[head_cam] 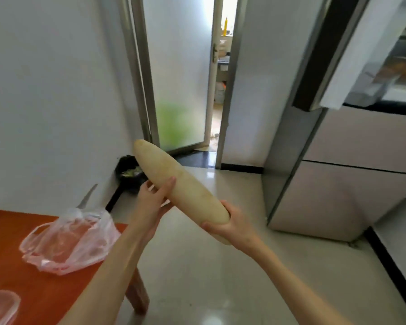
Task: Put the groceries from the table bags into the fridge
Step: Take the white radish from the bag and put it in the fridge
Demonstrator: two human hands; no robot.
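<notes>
Both hands grip one long pale gourd (182, 184) — left hand (154, 198) wrapped mid-length, right hand (230, 222) cupping its near end. Pink bag (68, 240) on the table (14, 231) at left — contents unclear.

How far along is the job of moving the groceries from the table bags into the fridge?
Done: the pink bag on the table lies slack, seemingly emptied. In hand: left hand and right hand hold a long pale gourd. Left: placing it in the open fridge.
</notes>
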